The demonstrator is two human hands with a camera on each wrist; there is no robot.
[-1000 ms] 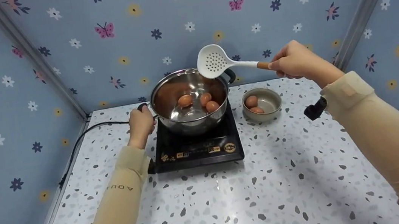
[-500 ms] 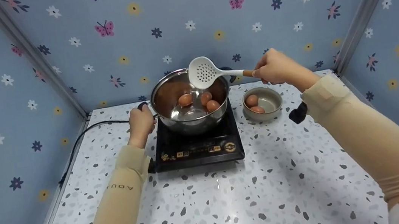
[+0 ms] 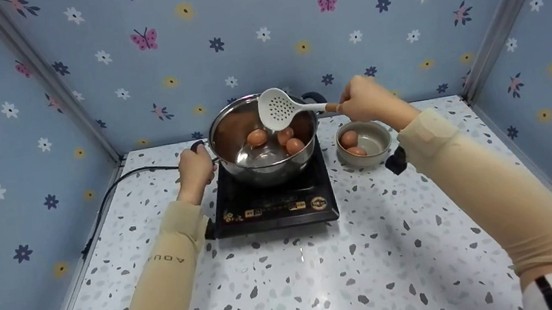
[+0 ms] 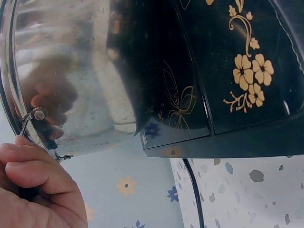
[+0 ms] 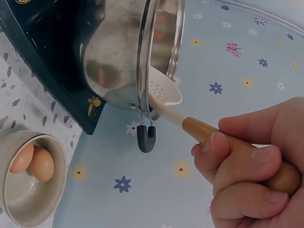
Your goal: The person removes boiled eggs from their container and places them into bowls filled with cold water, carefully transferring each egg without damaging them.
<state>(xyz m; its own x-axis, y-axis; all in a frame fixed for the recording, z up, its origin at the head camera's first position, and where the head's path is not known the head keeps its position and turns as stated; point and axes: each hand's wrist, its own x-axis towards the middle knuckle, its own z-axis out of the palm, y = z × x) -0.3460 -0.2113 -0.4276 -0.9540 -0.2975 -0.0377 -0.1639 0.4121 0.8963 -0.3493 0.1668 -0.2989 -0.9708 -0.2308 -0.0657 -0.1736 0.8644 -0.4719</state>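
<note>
My right hand point(image 3: 366, 99) grips the wooden handle point(image 5: 204, 130) of a white slotted skimmer point(image 3: 278, 109), whose perforated head hangs over the right back part of a steel pot point(image 3: 268, 174). Three brown eggs point(image 3: 256, 138) lie inside the pot, one of them partly behind the skimmer head. At the pot's left side my left hand point(image 3: 196, 170) holds its black handle point(image 3: 197, 146); the left wrist view shows the fingers point(image 4: 35, 168) curled at the wire bracket. Right of the pot, a beige bowl point(image 3: 378, 147) contains two brown eggs point(image 5: 42, 164).
Beneath the pot is a black induction cooker point(image 3: 276, 218), its cable point(image 3: 121, 179) running off to the left. The pot's other black handle point(image 5: 146, 138) sticks out at the right back. A speckled white table point(image 3: 292, 290) meets flowered blue walls point(image 3: 259, 20) behind and at both sides.
My right hand has brought the skimmer left and down, from above the pot's right back rim to over the pot's inside. The left hand stays on the handle.
</note>
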